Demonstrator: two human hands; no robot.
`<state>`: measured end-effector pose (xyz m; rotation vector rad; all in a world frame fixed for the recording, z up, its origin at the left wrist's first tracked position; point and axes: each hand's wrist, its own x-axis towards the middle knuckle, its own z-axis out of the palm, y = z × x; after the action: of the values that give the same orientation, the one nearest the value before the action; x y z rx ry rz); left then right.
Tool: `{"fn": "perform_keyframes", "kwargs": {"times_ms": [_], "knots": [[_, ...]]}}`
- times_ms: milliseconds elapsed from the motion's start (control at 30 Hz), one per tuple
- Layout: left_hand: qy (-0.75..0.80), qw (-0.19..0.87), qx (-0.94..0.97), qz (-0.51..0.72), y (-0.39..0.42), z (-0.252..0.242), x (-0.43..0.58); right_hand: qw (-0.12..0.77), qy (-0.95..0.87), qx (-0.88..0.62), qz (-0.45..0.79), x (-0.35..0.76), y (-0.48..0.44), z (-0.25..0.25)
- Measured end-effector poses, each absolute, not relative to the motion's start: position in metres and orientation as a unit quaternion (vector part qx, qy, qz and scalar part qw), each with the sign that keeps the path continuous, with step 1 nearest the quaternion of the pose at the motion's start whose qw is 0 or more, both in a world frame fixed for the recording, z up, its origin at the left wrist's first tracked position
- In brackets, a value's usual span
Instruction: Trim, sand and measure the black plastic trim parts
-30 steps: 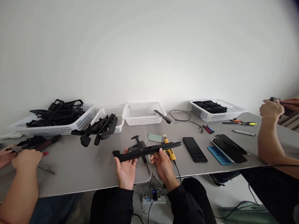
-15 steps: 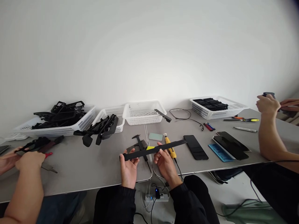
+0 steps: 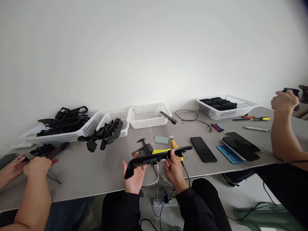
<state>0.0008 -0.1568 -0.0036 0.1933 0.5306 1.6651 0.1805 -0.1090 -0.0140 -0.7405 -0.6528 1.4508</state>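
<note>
A long black plastic trim strip (image 3: 158, 157) hangs above the bench (image 3: 96, 170), gripped by both hands: left hand (image 3: 133, 175) cupping its near end, right hand (image 3: 173, 165) pinching its middle. Just beyond lies what looks like a yellow rotary tool (image 3: 175, 147).

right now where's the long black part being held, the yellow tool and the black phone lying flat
long black part (image 3: 157, 156), head view, middle of the bar between the two hands
yellow tool (image 3: 175, 146), head view, upper yellow body beyond the bar
black phone (image 3: 203, 149), head view, centre of its dark face
</note>
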Motion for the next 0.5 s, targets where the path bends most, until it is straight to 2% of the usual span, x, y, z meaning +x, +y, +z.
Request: {"fn": "perform_keyframes", "kwargs": {"times_ms": [133, 233, 367, 500], "knots": [[0.301, 0.662, 0.163, 0.667, -0.151, -0.005, 0.009, 0.582, -0.371, -0.343, 0.637, 0.174, -0.110, -0.014], [0.393, 0.588, 0.286, 0.647, -0.151, -0.005, 0.022, 0.534, -0.463, -0.346, 0.617, 0.164, -0.114, -0.011], [0.472, 0.472, 0.391, 0.633, -0.153, -0.006, 0.034, 0.517, -0.535, -0.375, 0.554, 0.154, -0.119, -0.007], [0.473, 0.475, 0.382, 0.636, -0.152, -0.006, 0.036, 0.512, -0.560, -0.418, 0.499, 0.151, -0.123, -0.008]]}}
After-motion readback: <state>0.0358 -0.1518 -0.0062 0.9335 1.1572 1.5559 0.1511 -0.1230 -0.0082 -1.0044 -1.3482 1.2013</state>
